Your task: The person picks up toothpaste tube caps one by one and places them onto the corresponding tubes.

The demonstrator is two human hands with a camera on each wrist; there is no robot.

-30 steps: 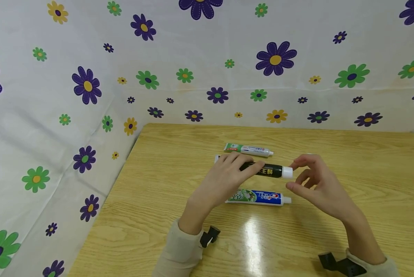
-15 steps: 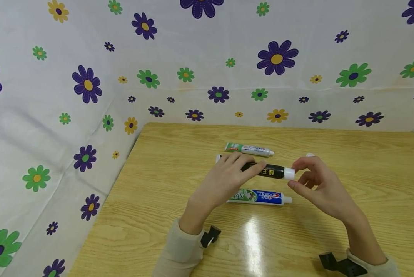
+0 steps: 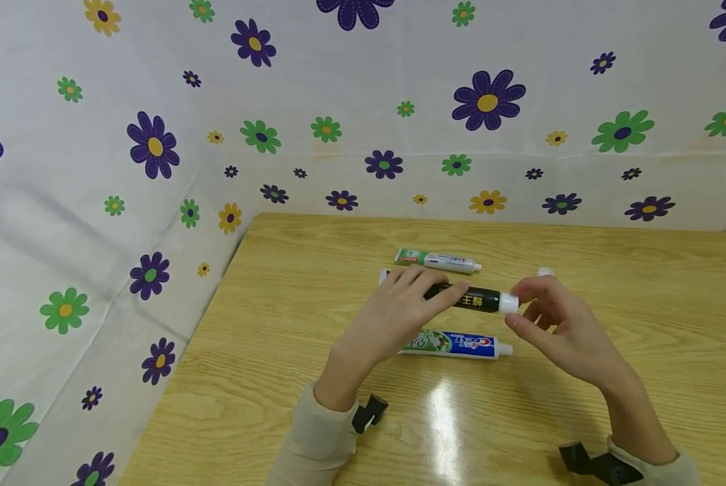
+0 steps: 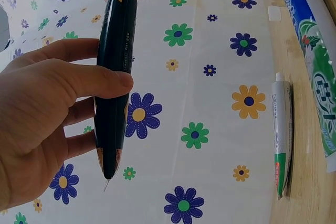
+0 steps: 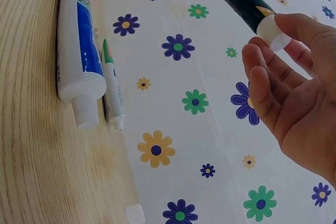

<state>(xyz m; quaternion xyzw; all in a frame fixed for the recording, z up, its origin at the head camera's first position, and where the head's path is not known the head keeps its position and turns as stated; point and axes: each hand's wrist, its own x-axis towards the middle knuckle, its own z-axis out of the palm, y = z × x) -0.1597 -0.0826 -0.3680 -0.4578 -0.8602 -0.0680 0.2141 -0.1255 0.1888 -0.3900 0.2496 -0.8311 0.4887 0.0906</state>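
My left hand grips a black toothpaste tube by its body, thumb along one side and fingers behind. The tube is held up off the table, nearly level, its white cap pointing right. At that end, my right hand pinches the cap between thumb and forefinger, the other fingers loosely bent. The right wrist view shows the thumb over the cap. Below the held tube lies a blue and green Crest toothpaste tube. Behind it lies a smaller green and white toothpaste tube.
A small loose white cap stands on the wooden table just beyond my right hand. White cloth with printed flowers hangs behind the table and along its left side.
My right hand has lowered slightly at the cap, and more of the loose white cap shows behind it. The left hand keeps its grip on the black toothpaste tube.
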